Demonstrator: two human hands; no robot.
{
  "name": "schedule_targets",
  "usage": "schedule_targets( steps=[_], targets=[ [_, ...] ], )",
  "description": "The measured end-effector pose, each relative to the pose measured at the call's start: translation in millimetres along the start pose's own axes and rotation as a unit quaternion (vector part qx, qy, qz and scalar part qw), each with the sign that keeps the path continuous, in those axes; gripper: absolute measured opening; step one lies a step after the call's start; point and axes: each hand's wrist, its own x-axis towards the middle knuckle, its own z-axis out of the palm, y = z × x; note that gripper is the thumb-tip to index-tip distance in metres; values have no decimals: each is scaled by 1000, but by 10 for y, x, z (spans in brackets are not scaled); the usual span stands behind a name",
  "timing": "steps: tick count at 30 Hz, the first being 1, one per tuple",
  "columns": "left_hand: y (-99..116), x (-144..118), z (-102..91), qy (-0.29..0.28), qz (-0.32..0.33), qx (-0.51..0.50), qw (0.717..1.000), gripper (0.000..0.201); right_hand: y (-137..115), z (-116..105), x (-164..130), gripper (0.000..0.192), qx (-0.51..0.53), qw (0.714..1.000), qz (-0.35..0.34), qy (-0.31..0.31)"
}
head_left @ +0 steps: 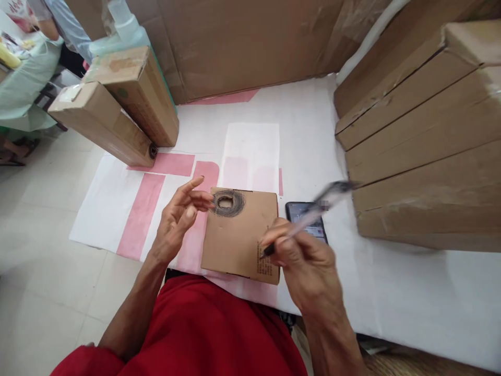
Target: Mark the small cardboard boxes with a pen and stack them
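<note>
Red shirt [211, 329] nearest, right hand [307, 256] gripping the pen [313, 214], I'd brace the box [233, 245] beneath with the empty, loosely spread left hand [176, 222].

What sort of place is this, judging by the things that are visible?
Probably an indoor workshop or packing room, though I cannot be sure: cardboard boxes stand around a white-covered table, and a second covered table is visible across the tiled floor.

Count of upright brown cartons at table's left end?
2, both beyond the left hand: a nearer carton with a dark ring near its base, and a farther carton just behind. More could be hidden there.
</note>
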Motion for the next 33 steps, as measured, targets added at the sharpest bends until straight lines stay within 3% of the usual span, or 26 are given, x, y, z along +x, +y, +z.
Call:
schedule_targets(
  steps=[2, 4, 7, 10, 15, 21, 24, 29, 33],
  targets=[
    [-251, 2, -11, 45, 0, 81, 996, 60, 98, 42, 89, 20, 82, 991, 6, 109],
    [-485, -35, 23, 38, -2, 142, 989, 75, 190, 129, 173, 12, 105, 982, 12, 153],
    [-730, -108, 95, 9, -7, 150, 989, 89, 310, 265, 254, 11, 56, 986, 14, 156],
    [-841, -137, 119, 0, -25, 124, 992, 88, 398, 325, 276, 9, -34, 992, 13, 120],
    [-886, -118, 106, 5, -23, 105, 994, 86, 473, 293, 292, 18, -144, 988, -13, 45],
    [-875, -115, 135, 13, -30, 99, 995, 86, 477, 246, 279, 20, -188, 982, -4, 0],
    [-848, -117, 139, 13, -55, 85, 995, 88, 475, 257, 249, 18, -176, 984, 17, 31],
    [-795, -112, 115, 21, -100, 65, 993, 91, 336, 245, 244, 26, -90, 986, 25, 136],
    [-764, -87, 82, 20, -122, 56, 991, 92, 170, -46, 127, 33, -119, 966, -19, 228]
  ],
)
